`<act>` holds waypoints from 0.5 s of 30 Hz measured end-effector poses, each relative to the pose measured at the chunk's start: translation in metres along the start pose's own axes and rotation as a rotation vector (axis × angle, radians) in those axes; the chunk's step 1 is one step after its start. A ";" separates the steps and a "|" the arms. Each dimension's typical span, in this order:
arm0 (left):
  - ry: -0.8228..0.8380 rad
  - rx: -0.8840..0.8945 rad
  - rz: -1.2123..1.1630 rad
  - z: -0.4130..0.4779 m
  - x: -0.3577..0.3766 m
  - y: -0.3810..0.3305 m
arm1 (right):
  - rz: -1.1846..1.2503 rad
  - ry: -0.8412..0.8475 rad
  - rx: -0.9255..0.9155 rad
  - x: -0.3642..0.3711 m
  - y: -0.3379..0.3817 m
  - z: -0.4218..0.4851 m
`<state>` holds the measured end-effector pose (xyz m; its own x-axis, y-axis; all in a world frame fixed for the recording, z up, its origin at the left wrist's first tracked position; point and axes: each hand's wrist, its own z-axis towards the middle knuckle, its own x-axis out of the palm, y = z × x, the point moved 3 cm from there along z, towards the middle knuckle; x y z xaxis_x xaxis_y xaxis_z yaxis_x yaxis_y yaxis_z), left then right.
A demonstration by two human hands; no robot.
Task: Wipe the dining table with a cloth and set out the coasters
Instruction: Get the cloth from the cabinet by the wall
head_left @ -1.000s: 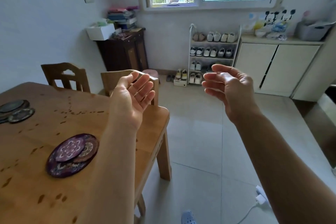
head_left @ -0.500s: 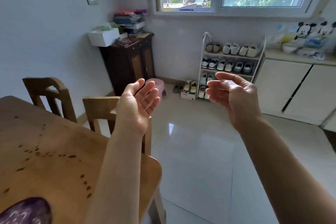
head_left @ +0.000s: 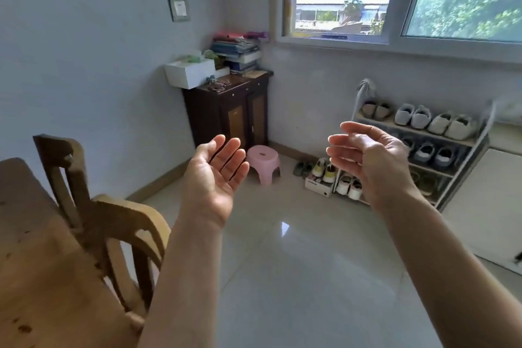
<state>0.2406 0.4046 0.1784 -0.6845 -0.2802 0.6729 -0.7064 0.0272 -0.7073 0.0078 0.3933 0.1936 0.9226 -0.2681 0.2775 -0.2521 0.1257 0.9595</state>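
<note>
Only a corner of the wooden dining table [head_left: 36, 263] shows at the lower left, with a few dark spots on its top. No coaster and no cloth is in view. My left hand [head_left: 217, 175] is raised in front of me, palm up, fingers straight, holding nothing. My right hand [head_left: 367, 161] is raised to its right, palm turned inward, fingers loosely bent and empty. Both hands hover over the floor, to the right of the table.
Two wooden chairs [head_left: 113, 223] stand against the table's far side. A dark cabinet [head_left: 228, 113] with books and a white box stands in the corner, a pink stool [head_left: 264, 162] before it. A shoe rack [head_left: 423, 147] stands under the window.
The view has swung up and to the right, away from the table. The purple coasters have left the frame. Both hands stay raised and empty.
</note>
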 end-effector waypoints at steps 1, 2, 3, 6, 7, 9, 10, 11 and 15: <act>0.000 0.010 -0.011 0.015 0.013 0.005 | -0.006 0.030 -0.001 0.000 0.001 0.023; 0.002 0.017 -0.018 0.028 0.023 0.010 | -0.010 0.060 -0.003 0.000 0.002 0.043; -0.001 0.021 -0.022 0.042 0.031 0.015 | -0.016 0.092 -0.003 0.002 0.002 0.064; -0.061 0.036 -0.031 0.079 0.043 0.022 | -0.042 0.159 0.015 0.014 -0.004 0.119; -0.082 0.043 -0.034 0.090 0.044 0.022 | -0.044 0.175 0.024 0.020 -0.008 0.133; -0.111 0.074 -0.042 0.115 0.045 0.018 | -0.031 0.214 0.043 0.036 -0.017 0.162; -0.126 0.094 -0.043 0.130 0.045 0.015 | -0.025 0.233 0.055 0.045 -0.023 0.176; -0.140 0.109 -0.039 0.145 0.044 0.013 | -0.027 0.252 0.066 0.056 -0.030 0.192; -0.197 0.152 -0.025 0.202 0.040 0.002 | -0.035 0.311 0.096 0.100 -0.055 0.244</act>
<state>0.2487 0.1999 0.1601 -0.6086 -0.4613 0.6456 -0.6771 -0.1223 -0.7257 0.0428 0.1260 0.1800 0.9725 0.0359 0.2301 -0.2311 0.0267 0.9726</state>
